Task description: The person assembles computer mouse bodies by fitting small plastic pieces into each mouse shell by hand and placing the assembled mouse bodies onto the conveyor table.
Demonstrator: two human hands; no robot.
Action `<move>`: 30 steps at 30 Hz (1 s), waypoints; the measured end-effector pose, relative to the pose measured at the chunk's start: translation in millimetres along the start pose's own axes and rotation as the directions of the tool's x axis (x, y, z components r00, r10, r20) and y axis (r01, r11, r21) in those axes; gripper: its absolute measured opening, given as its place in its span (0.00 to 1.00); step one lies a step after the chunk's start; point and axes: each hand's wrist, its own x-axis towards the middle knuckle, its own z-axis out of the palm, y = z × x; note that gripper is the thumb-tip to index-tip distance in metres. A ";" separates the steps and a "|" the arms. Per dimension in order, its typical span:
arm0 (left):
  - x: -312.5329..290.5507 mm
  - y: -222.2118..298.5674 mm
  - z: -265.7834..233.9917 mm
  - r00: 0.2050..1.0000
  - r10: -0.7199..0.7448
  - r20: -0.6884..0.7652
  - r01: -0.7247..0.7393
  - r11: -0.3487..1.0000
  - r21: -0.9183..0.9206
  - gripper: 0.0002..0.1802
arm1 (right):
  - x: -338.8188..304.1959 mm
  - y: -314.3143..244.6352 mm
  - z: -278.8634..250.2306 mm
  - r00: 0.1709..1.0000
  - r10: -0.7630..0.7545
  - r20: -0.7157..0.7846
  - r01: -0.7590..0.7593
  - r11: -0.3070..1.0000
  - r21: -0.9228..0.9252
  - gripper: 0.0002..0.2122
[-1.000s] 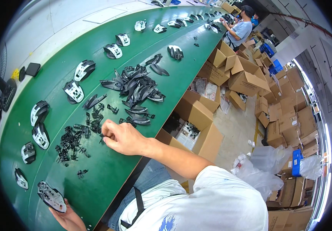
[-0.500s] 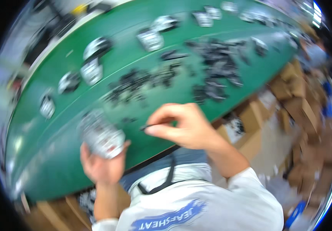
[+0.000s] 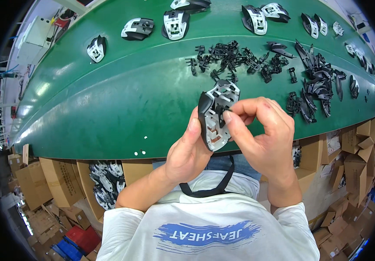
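Green belt material covers the counter [image 3: 109, 100], above which a black-and-white computer-mouse shell [image 3: 217, 115] is held just over its near edge. The shell is cradled in the left hand [image 3: 189, 152], the thumb laid along its left rim and the fingers wrapped behind it. A small black clip [image 3: 223, 112] is pinched between the thumb and forefinger of the right hand [image 3: 263, 137] and pressed against the shell's ribbed inner face; both grips are thus closed on a part.

A heap of small black clips [image 3: 235, 58] lies at the shell's 12 o'clock, and a pile of longer black curved pieces [image 3: 318, 82] at its 2 o'clock. More mouse shells [image 3: 176, 21] are spaced along the far side of the belt.

It is judged that the clip could be seated crooked if pushed at a slant, so that a latch is bent or snapped. Since the shell is held over the counter's edge, a slipped clip could be lost among the cardboard boxes [image 3: 61, 182] below.
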 end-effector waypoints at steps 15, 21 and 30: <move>-0.4 3.4 4.0 0.998 -0.065 -0.001 0.065 0.998 0.025 0.32 | -13.1 20.8 28.9 0.972 -0.177 -0.152 0.157 0.978 -0.138 0.08; -0.3 3.4 -0.5 0.997 -0.080 -0.015 0.078 0.987 -0.140 0.30 | -18.5 26.4 30.7 0.973 -0.216 -0.079 0.194 0.955 -0.225 0.09; -4.6 1.8 3.8 0.983 -0.142 -0.116 0.138 0.989 -0.046 0.31 | -23.7 29.6 26.9 0.954 -0.297 -0.052 0.268 0.914 -0.303 0.09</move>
